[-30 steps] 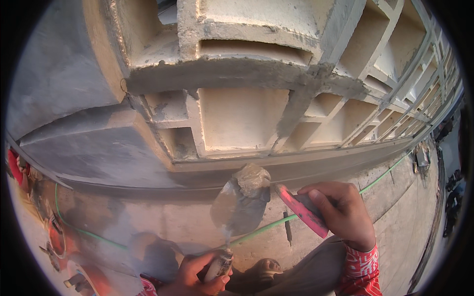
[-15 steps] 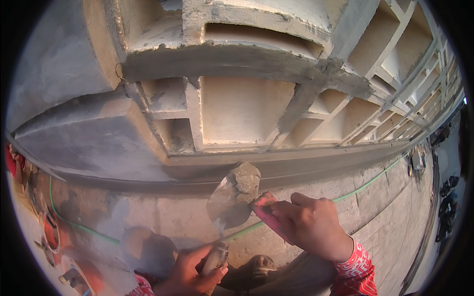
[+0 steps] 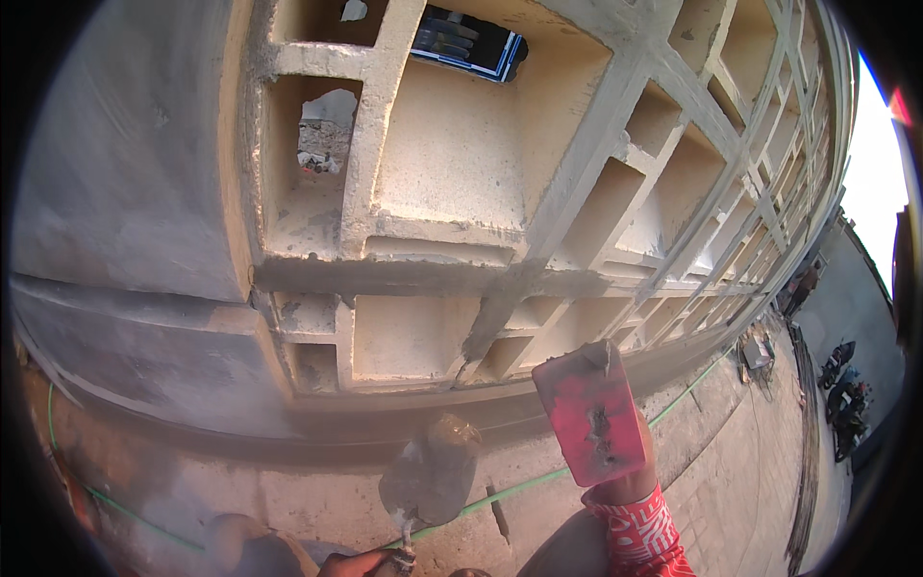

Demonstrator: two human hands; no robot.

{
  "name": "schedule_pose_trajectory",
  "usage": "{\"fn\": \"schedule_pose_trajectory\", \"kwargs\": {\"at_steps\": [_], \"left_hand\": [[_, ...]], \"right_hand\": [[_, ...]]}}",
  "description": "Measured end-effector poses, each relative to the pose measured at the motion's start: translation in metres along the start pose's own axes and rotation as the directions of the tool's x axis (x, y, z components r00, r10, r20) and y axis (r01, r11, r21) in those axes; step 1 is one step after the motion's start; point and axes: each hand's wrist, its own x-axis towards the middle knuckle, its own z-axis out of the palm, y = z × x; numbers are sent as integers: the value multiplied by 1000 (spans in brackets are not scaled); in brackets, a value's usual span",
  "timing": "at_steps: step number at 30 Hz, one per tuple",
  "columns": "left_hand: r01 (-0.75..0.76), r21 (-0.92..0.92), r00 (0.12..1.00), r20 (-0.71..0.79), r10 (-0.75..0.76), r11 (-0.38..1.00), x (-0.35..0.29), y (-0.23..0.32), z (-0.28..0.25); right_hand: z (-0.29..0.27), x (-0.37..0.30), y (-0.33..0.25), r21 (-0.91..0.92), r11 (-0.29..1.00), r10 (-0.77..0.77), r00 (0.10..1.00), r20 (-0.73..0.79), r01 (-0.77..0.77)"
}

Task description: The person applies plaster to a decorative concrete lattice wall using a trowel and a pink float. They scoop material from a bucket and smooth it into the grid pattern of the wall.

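In front of the wall, my right hand (image 3: 632, 476) grips a red rectangular plastering float (image 3: 575, 423). The float's flat face is turned up toward me, with grey mortar smeared down its middle and a dab on its top edge. At the lower edge of the picture, my left hand (image 3: 358, 564), partly cut off, is closed on the handle of a trowel (image 3: 423, 490). Its rounded grey blade points toward the wall's base, with a mortar lump (image 3: 452, 433) at the far end. The openwork wall (image 3: 447, 178) has square and slanted recesses; darker, damp-looking mortar (image 3: 385, 277) coats a lower rib.
A smooth grey pillar (image 3: 125, 173) stands at the left. Along the floor below the wall runs a green hose (image 3: 538, 479). Long thin rods (image 3: 810, 462) lie on the right, with parked motorbikes (image 3: 846, 404) beyond. Two recesses are broken through near the top.
The view has tilted up, showing more wall. My right hand has raised the float and turned its flat face toward me. My left hand and the trowel sit lower in the picture.
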Motion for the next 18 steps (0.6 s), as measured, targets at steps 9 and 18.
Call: {"fn": "schedule_pose_trajectory", "kwargs": {"at_steps": [9,18], "left_hand": [[-58,-14,997,-52,57,998,-6,0,-1],[-53,45,995,-81,56,998,-7,4,-5]], "right_hand": [[44,37,4,-871,-209,-755,493,433,446],[77,62,27,-908,-312,-822,399,406,281]]}}
